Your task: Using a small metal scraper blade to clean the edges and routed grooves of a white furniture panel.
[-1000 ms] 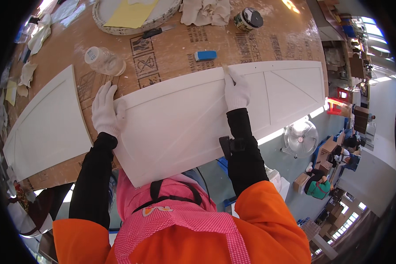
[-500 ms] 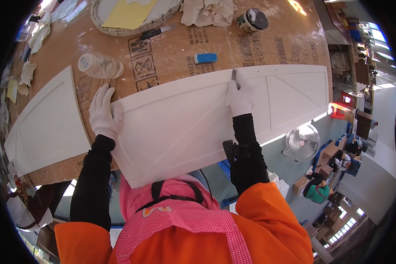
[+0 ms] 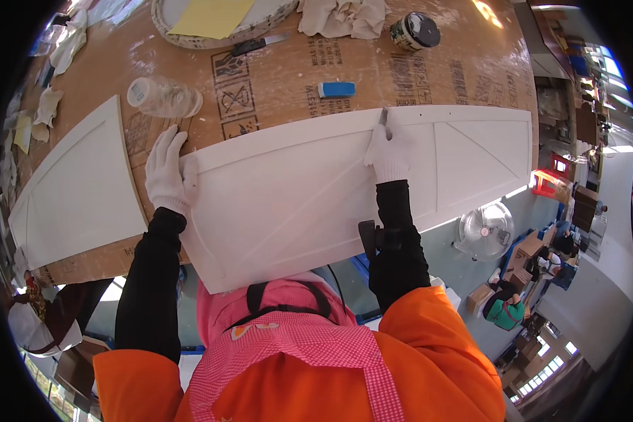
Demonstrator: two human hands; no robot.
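at the far left a smaller white panel (image 3: 77, 190) with one curved edge lies flat on the table (image 3: 281, 77), which is covered in brown cardboard printed with black handling symbols. just beyond its upper corner a clear plastic bottle (image 3: 163, 97) lies on its side. further back sits a round tray (image 3: 211, 32) with a yellow sheet (image 3: 211, 15) on it, and a dark-handled knife (image 3: 259, 45) lies just beside its rim.

the left hand (image 3: 167, 176), in a white glove, rests at the left end of the large white panel (image 3: 309, 190), fingers spread and pointing away from the person; its grip is loose, fingers apart, pressed on the panel's edge rather than closed round it. the panel lies across the near edge of the table, its near corner overhanging toward the person's pink checked apron (image 3: 288, 352), and it shows shallow raised lines and a framed section at its right end.

past the panel's far edge a small blue block (image 3: 337, 89) lies on the cardboard, with crumpled cloth (image 3: 344, 17) and a dark-lidded tin (image 3: 415, 31) further back.

the right hand (image 3: 388, 151), also gloved, sits on the panel's far edge near the middle, its grip closed round a small thin tool (image 3: 383, 116) whose tip touches that edge. at the right, below the table, a fan (image 3: 487, 231) stands on the floor.
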